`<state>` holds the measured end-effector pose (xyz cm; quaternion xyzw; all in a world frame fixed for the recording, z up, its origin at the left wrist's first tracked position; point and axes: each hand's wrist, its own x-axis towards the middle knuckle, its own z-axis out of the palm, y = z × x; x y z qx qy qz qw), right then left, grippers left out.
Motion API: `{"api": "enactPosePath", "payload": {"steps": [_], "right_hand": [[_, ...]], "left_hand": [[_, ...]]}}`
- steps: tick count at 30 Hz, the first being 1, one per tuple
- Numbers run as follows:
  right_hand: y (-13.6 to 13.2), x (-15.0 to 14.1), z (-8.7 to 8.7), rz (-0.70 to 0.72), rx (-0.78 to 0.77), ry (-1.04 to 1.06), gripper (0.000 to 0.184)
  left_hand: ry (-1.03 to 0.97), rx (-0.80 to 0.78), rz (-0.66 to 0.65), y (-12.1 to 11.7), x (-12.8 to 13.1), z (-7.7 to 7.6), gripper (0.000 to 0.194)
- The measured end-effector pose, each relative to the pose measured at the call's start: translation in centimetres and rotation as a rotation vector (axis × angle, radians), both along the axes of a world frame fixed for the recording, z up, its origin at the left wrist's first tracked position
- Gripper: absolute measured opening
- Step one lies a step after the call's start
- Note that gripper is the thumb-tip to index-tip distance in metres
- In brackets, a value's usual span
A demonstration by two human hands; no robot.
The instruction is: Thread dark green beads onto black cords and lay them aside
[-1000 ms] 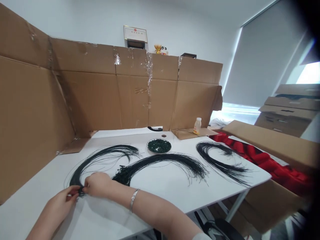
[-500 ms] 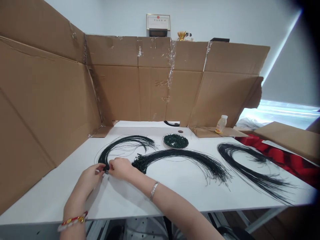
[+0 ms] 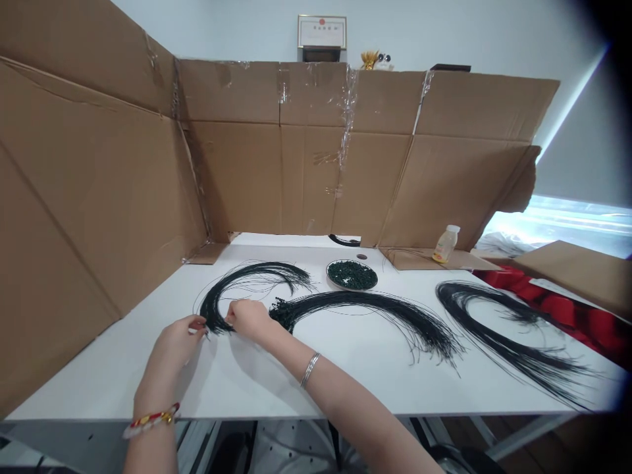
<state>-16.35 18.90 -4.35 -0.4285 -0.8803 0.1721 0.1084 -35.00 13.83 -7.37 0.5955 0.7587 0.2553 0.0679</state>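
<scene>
At the left of the white table, a curved bundle of thin dark strands [image 3: 213, 304] lies by both hands. My left hand [image 3: 174, 345] has its thumb and fingertips pinched together at the bundle's near left edge; anything in the pinch is too small to make out. Closed and knuckles up, my right hand [image 3: 250, 320] rests over the bundle's near end, its fingertips turned down and hidden. Just right of it is a second dark strand bundle [image 3: 365, 299], with a cluster of small dark green pieces [image 3: 282, 313] at its left end.
A round dish [image 3: 328, 279] full of small dark green pieces stands behind the middle bundle. Another dark strand bundle [image 3: 457, 313] curves at the right. Cardboard walls [image 3: 247, 178] rise at the left and back. A small bottle [image 3: 446, 245] stands at the back right, near an open box [image 3: 573, 270].
My hands have drawn slightly apart, the right one moving a little rightward. The camera view has shifted somewhat; the other bundles and the dish lie as before.
</scene>
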Motion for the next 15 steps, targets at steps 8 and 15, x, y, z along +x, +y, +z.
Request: {"api": "enactPosePath", "payload": {"steps": [8, 15], "right_hand": [[-0.31, 0.43, 0.50, -0.009, -0.036, 0.004, 0.029], [-0.52, 0.59, 0.08, 0.028, -0.036, 0.043, 0.028]], "left_hand": [[0.013, 0.015, 0.048, -0.21, -0.17, 0.00, 0.024], [-0.030, 0.055, -0.037, -0.26, 0.73, 0.34, 0.032]]}}
